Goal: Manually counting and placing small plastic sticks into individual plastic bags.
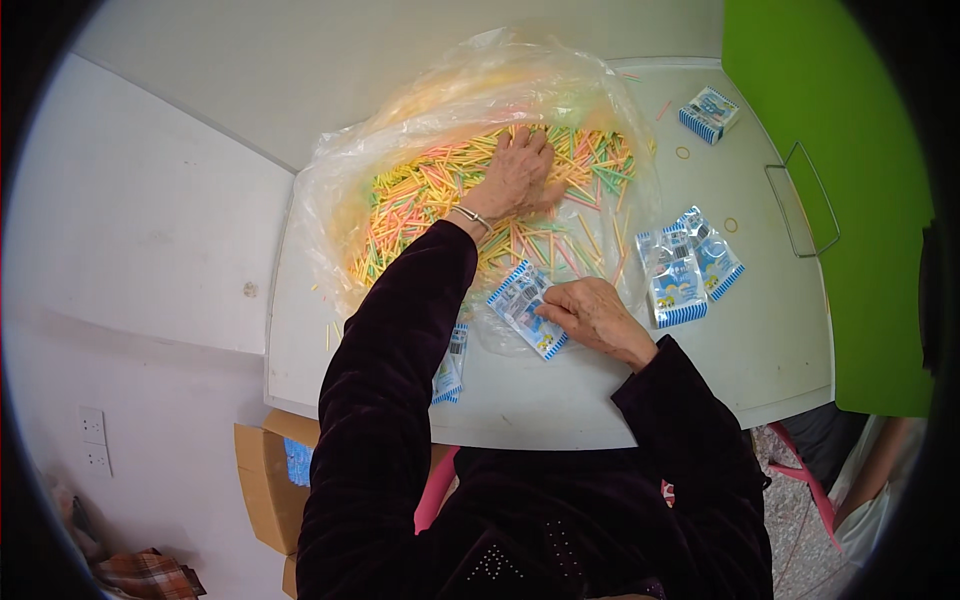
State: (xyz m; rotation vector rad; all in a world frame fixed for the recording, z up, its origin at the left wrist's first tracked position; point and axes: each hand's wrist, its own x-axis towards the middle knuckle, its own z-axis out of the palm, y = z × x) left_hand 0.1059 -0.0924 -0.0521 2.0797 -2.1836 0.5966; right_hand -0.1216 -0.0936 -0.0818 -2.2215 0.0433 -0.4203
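Colourful thin sticks (425, 205) in yellow, pink, orange and green lie heaped in a large clear plastic bag (335, 170). My left hand (515, 180) reaches over the right part of this heap, fingers apart and tips among the sticks; no stick shows clearly held. Nearer me, a small blue-and-white plastic packet (522, 308) is pinched between the thumb and fingers of my right hand (597, 318). It lies tilted over the bag's near edge. Other such packets (672, 275) lie flat to the right of my right hand. More packets (450, 368) lie partly hidden beside my left forearm.
A banded stack of packets (709, 114) stands at the far right. Rubber bands (731, 225) and a few stray sticks lie on the white table (560, 405). A wire frame (803, 200) sits at the right edge by a green panel (850, 300). Below left is a cardboard box (265, 480).
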